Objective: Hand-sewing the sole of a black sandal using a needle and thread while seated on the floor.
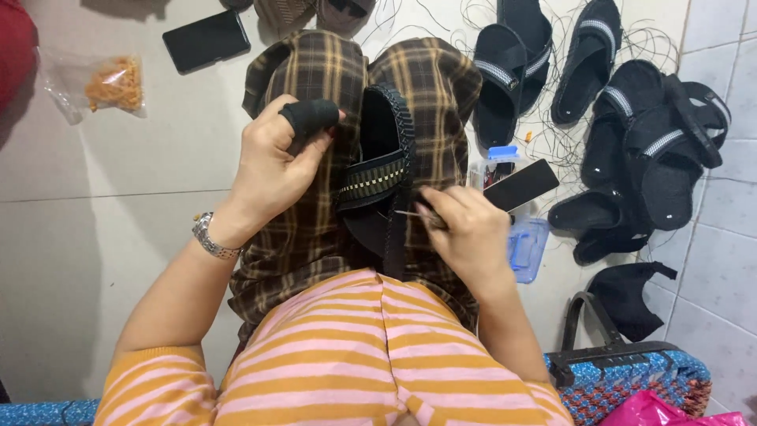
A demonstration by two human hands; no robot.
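Right hand pinched on a needle at the black sandal, left hand gripping it.

Left hand was raised, fingers curled, black sleeve on the forefinger. Right hand was pinched shut, knuckles up. Both forearms angled inward.

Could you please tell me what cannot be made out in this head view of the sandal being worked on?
- Tool in the right hand: mostly hidden by the fingers; only a thin metal tip shows.
- Sandal sole: its lower part is covered by the right hand and shirt.
- Left hand fingertip: hidden under a black cover.
- Thread: too thin to follow.
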